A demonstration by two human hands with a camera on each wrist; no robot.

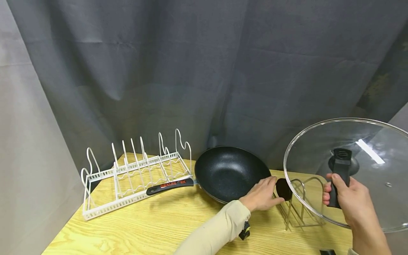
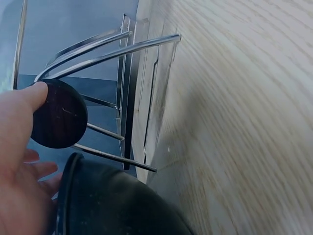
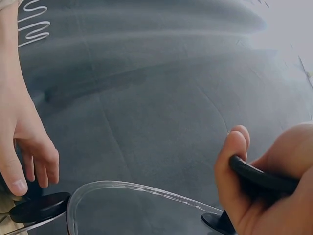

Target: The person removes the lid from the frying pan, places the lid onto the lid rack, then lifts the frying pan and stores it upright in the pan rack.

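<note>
My right hand [image 1: 358, 202] grips the black upright handle of a large glass lid [image 1: 306, 141], which is raised and tilted at the right; that hand also shows in the right wrist view. My left hand [image 1: 262, 193] reaches between a black wok [image 1: 229, 173] and a metal wire rack [image 1: 302, 212]. Its thumb lies at the edge of a round black disc [image 2: 61, 115] on the rack, and the other fingers are loosely bent. The lid's near edge overlaps the rack in the head view; whether they touch, I cannot tell.
At the left of the wooden table [image 1: 134, 230] stands a white wire rack [image 1: 114, 203] with several upright dividers. The wok's black handle [image 1: 170, 186] lies over its front rail. A dark grey curtain [image 1: 191, 71] hangs behind the table.
</note>
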